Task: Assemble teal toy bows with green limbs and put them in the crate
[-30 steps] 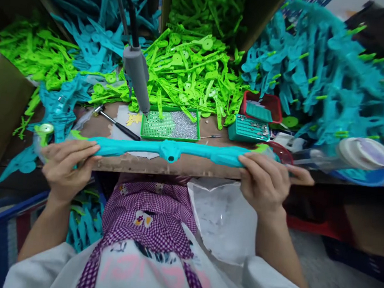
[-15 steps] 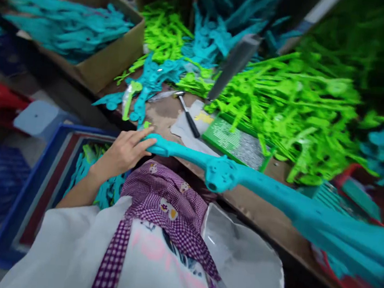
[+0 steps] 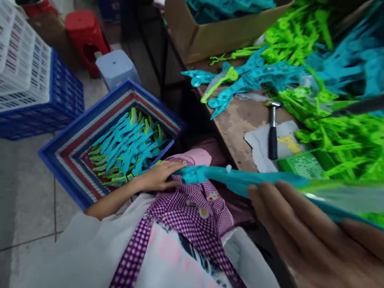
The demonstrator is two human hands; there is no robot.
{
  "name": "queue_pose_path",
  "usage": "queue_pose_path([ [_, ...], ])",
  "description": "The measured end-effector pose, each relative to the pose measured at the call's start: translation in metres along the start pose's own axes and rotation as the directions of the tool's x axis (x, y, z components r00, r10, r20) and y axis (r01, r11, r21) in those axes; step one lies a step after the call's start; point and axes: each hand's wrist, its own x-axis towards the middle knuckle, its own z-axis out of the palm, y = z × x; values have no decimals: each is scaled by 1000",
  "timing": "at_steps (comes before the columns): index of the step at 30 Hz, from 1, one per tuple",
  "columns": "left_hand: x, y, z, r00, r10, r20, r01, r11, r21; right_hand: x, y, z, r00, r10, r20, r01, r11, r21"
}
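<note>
A long teal plastic toy part spans from my lap toward the right, with a lime-green and clear piece along its right end. My left hand grips its narrow left end, fingers curled over it. Close to the camera, my right hand is closed on the wider right stretch, its thumb side partly blurred. Below and left of the part, a blue crate holds several stacked teal and green pieces.
On the workbench lie a small hammer, a white sheet, a green tray and heaps of lime-green parts. A cardboard box of teal parts stands behind. Stools and stacked baskets are at left.
The view has swung left and down, showing more of the crate and floor. The teal part's left end has moved down over my lap, and my right hand has come into view on it.
</note>
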Motion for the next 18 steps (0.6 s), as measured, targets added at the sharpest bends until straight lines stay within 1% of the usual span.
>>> queue_pose_path([
  [2, 0, -16, 3, 997, -27, -72, 24, 998, -54, 41, 8, 19, 993, -112, -35, 111, 993, -25],
  [3, -4, -27, 1, 992, -50, -117, 42, 997, -68, 58, 9, 30, 986, -166, -30, 166, 986, -4],
  [4, -11, -41, -2, 982, -81, -173, 70, 995, -73, 73, 9, 40, 979, -192, -65, 196, 979, 59],
  [5, -22, -57, -7, 959, -130, -251, 116, 991, -68, 84, 8, 50, 977, -196, -83, 206, 971, 125],
  [6, -35, -75, -14, 924, -189, -331, 182, 982, -53, 93, 4, 59, 977, -182, -109, 200, 961, 189],
  [7, -51, -94, -23, 869, -259, -421, 271, 962, -31, 99, 0, 68, 981, -140, -138, 170, 956, 239],
  [9, -85, -135, -43, 708, -387, -591, 480, 877, 0, 106, -11, 86, 983, -39, -179, 90, 954, 286],
  [10, -102, -155, -53, 623, -435, -650, 571, 821, -2, 108, -16, 95, 982, 8, -189, 49, 954, 295],
  [11, -118, -174, -62, 546, -482, -685, 655, 756, -10, 110, -21, 106, 981, 49, -186, 10, 952, 306],
  [12, -132, -192, -69, 475, -531, -702, 730, 683, -23, 111, -26, 117, 982, 84, -169, -25, 946, 324],
  [13, -144, -209, -75, 411, -589, -696, 796, 604, -41, 113, -30, 128, 984, 111, -141, -56, 935, 350],
  [15, -160, -238, -79, 293, -705, -645, 896, 439, -73, 115, -37, 151, 984, 159, -82, -111, 903, 416],
  [16, -165, -251, -79, 253, -735, -629, 919, 386, -83, 114, -40, 161, 982, 177, -60, -132, 883, 450],
  [18, -171, -272, -72, 192, -769, -609, 945, 313, -97, 110, -45, 180, 977, 213, -6, -181, 845, 504],
])
